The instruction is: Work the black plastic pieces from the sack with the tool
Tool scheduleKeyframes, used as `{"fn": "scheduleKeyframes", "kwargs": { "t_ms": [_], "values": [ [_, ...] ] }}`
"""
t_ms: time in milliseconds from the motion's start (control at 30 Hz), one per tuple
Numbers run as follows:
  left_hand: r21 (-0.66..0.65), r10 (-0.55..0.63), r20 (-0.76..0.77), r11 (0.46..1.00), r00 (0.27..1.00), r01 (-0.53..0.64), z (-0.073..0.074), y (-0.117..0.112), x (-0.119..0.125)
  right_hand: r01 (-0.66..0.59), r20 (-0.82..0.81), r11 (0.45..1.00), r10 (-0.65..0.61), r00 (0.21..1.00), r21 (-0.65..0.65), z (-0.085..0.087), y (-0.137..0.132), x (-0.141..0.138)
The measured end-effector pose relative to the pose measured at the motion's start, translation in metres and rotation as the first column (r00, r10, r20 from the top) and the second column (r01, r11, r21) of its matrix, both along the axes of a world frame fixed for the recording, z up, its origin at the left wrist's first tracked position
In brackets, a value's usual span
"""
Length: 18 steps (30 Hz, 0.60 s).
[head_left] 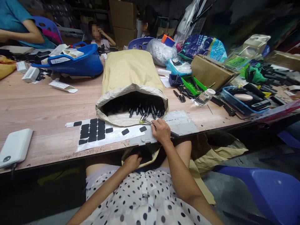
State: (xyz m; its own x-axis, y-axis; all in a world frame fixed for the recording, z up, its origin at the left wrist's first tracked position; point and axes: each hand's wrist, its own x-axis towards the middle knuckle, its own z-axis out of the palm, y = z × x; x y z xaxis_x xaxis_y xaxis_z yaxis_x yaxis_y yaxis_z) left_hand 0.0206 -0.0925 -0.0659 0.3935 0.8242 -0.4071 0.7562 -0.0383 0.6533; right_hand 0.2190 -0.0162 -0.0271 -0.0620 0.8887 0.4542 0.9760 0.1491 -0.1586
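My right hand (160, 131) rests at the table's front edge, closed on a small metal tool with a yellowish tip (144, 119) and a dark handle sticking out toward the right. It lies just in front of an open brown paper sack (131, 75) full of black pen-like parts (144, 110). A white backing sheet with several black pads (93, 129) lies left of the hand. My left hand (132, 162) is below the table edge over my lap, fingers curled on a brown paper bag (145, 156) there; what it holds inside is hidden.
A white power bank (16, 147) lies at the near left. A blue basin (75, 61) with white boxes sits at the back left, and a clear bottle (203, 97), a green tray (193, 84) and trays of black parts crowd the right. Other people sit beyond the table. A blue chair (269, 190) stands to my right.
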Motion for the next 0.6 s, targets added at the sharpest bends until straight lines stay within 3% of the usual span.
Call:
{"fn": "scheduleKeyframes", "kwargs": {
  "t_ms": [100, 167, 267, 300, 333, 400, 467, 533, 600],
  "values": [
    [0.015, -0.033, 0.023, 0.999, 0.999, 0.033, 0.010, 0.001, 0.000, 0.002, 0.000, 1.000, -0.002, 1.000, 0.001, 0.001, 0.000, 0.000],
    [0.007, -0.107, 0.074, 0.994, 0.991, 0.107, 0.029, 0.002, 0.001, 0.002, -0.001, 1.000, -0.002, 1.000, -0.005, 0.001, 0.000, -0.001],
    [-0.029, -0.244, 0.270, 0.965, 0.931, 0.262, 0.065, 0.015, 0.005, 0.002, 0.000, 1.000, -0.002, 1.000, -0.015, 0.002, 0.000, -0.001],
    [-0.018, -0.233, 0.336, 0.967, 0.913, 0.253, 0.076, 0.024, 0.006, 0.004, 0.000, 1.000, -0.004, 1.000, -0.016, 0.003, -0.001, 0.000],
    [0.012, -0.186, 0.376, 0.980, 0.908, 0.196, 0.084, 0.035, 0.007, 0.005, -0.001, 1.000, -0.005, 1.000, -0.017, 0.003, -0.001, 0.000],
    [0.192, 0.008, 0.361, 0.978, 0.932, -0.083, 0.093, 0.064, 0.009, 0.002, -0.003, 1.000, -0.002, 1.000, -0.011, 0.003, -0.001, 0.000],
    [0.415, 0.236, 0.298, 0.841, 0.925, -0.348, 0.093, 0.096, 0.011, -0.007, -0.007, 1.000, 0.007, 1.000, 0.005, 0.002, 0.000, 0.000],
    [0.537, 0.423, 0.223, 0.699, 0.878, -0.472, 0.088, 0.125, 0.014, -0.016, -0.011, 0.999, 0.016, 1.000, 0.030, 0.002, 0.000, 0.000],
    [0.552, 0.527, 0.129, 0.665, 0.840, -0.502, 0.083, 0.146, 0.015, -0.020, -0.015, 0.999, 0.021, 1.000, 0.050, 0.001, 0.001, -0.001]
  ]
}}
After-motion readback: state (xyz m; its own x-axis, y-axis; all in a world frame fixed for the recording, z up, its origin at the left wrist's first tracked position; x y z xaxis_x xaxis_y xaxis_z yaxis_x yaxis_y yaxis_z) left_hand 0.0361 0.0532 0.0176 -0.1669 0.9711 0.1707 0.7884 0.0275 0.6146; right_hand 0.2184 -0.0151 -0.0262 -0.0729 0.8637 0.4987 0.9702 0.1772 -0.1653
